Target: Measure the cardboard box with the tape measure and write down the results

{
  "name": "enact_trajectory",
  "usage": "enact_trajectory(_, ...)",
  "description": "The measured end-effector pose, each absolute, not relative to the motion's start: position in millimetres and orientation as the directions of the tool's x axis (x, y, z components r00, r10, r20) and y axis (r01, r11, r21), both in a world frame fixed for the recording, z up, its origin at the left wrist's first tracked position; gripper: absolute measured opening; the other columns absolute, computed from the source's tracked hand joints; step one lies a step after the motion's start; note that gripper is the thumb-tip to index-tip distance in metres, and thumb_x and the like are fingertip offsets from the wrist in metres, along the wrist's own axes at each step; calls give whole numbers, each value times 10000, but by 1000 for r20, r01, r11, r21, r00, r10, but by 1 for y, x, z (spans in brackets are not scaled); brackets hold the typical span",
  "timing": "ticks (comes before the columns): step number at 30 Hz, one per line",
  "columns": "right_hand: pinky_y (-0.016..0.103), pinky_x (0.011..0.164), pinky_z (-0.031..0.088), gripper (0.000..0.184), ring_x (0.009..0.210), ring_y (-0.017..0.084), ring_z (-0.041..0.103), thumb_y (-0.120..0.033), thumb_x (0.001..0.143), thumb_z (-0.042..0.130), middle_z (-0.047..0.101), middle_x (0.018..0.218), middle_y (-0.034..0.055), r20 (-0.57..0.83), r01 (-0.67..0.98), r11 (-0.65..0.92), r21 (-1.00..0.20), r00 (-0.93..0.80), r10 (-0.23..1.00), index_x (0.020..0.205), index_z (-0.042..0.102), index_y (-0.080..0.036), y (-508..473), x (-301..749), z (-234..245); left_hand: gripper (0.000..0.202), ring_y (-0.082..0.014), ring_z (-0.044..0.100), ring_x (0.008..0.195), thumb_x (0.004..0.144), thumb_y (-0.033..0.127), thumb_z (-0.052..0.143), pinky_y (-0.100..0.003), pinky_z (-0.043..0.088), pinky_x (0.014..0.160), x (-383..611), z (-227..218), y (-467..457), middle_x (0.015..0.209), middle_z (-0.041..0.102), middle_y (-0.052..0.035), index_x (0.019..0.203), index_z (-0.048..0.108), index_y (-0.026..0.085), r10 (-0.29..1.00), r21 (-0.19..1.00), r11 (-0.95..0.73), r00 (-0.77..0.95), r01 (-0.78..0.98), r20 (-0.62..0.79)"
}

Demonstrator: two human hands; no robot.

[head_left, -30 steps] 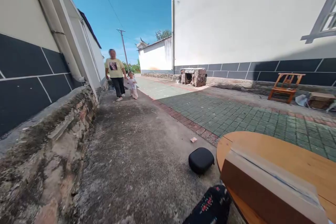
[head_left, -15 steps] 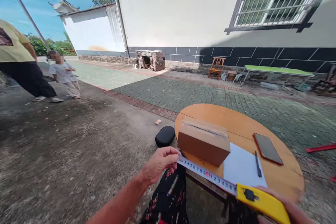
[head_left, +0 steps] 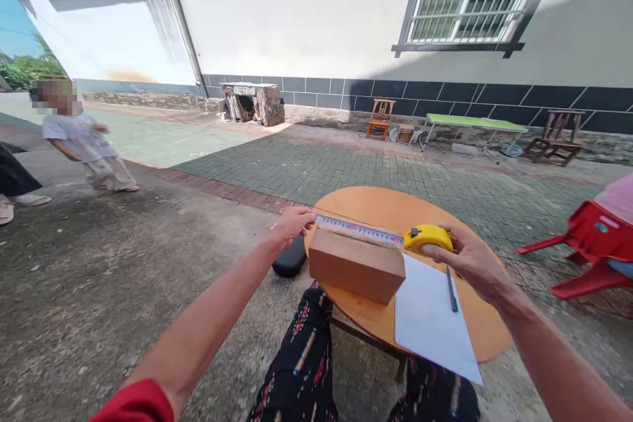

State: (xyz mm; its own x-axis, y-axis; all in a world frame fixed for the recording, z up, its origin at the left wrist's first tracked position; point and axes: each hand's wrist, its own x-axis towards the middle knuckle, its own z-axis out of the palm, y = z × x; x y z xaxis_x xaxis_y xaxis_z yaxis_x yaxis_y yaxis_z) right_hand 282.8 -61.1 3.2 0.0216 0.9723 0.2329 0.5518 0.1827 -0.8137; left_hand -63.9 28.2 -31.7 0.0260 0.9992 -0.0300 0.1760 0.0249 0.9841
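My left hand (head_left: 293,224) pinches the free end of a tape measure's blade (head_left: 359,231) at the table's left edge. The blade runs straight across, just beyond the top of a closed brown cardboard box (head_left: 353,269). Around the yellow tape measure case (head_left: 429,236), to the right of the box, my right hand (head_left: 467,256) is closed. Below that hand a white sheet of paper (head_left: 428,316) lies partly over the table's near edge, with a dark pen (head_left: 452,289) on it. My right hand and forearm cover the place where the phone lay.
The round wooden table (head_left: 380,198) stands before my knees. A black case (head_left: 291,260) is by its left edge. Red plastic chairs (head_left: 596,237) stand at right. A child (head_left: 84,138) and part of another person are at left. A green folding table (head_left: 475,122) stands by the wall.
Both hands have moved up and away from me, carrying the tape from the box's near side to its far side. More blade is out. My view has turned right.
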Motion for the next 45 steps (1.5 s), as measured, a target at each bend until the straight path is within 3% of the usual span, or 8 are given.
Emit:
enact_trajectory(3, 306, 585, 528, 500, 772, 252, 685, -473, 671, 758, 734, 886, 54, 142, 488, 108, -866, 32, 989, 1077, 623, -215, -56, 290, 1, 186, -94, 501, 570, 652, 304, 628, -168, 349, 420, -59, -35, 35, 659, 596, -30, 691, 651, 124, 999, 971, 11, 37, 239, -21)
enact_trajectory(10, 314, 657, 537, 520, 861, 263, 668, -501, 683, 760, 722, 997, 77, 84, 492, 70, -868, 7, 996, 1084, 603, -209, -49, 306, -8, 151, -100, 474, 553, 624, 290, 598, -166, 388, 425, -58, -32, 37, 580, 534, -7, 583, 607, 145, 999, 930, -7, 38, 367, -7)
enact_trajectory(24, 333, 723, 554, 479, 918, 260, 676, -459, 723, 743, 704, 1037, 52, 68, 456, 72, -887, -24, 997, 1107, 567, -233, -41, 332, -26, 278, -128, 516, 549, 594, 417, 605, -235, 455, 495, -47, -32, 43, 573, 542, 8, 640, 645, 146, 996, 884, 47, 49, 465, -79)
enact_trajectory(31, 326, 743, 547, 482, 916, 247, 674, -450, 731, 738, 703, 1046, 61, 76, 434, 84, -897, -36, 996, 1116, 568, -215, -42, 339, -23, 336, -140, 528, 562, 632, 446, 562, -228, 403, 495, -38, -37, 39, 624, 601, -1, 751, 668, 151, 998, 872, 44, 23, 487, -63)
enact_trajectory(38, 330, 730, 549, 534, 921, 261, 666, -476, 708, 756, 701, 1042, 68, 119, 426, 113, -898, -13, 993, 1142, 586, -214, -42, 349, -31, 360, -179, 560, 743, 689, 487, 522, -234, 386, 607, -34, -49, 38, 758, 666, -32, 735, 662, 158, 998, 859, -51, 3, 509, 57)
enact_trajectory(45, 318, 733, 550, 536, 963, 267, 651, -497, 722, 750, 667, 1109, 71, 106, 460, 97, -883, -7, 994, 1153, 583, -225, -42, 351, -32, 368, -136, 460, 590, 674, 531, 535, -232, 310, 522, -39, -50, 40, 601, 544, 15, 630, 582, 168, 999, 867, -51, 9, 495, 54)
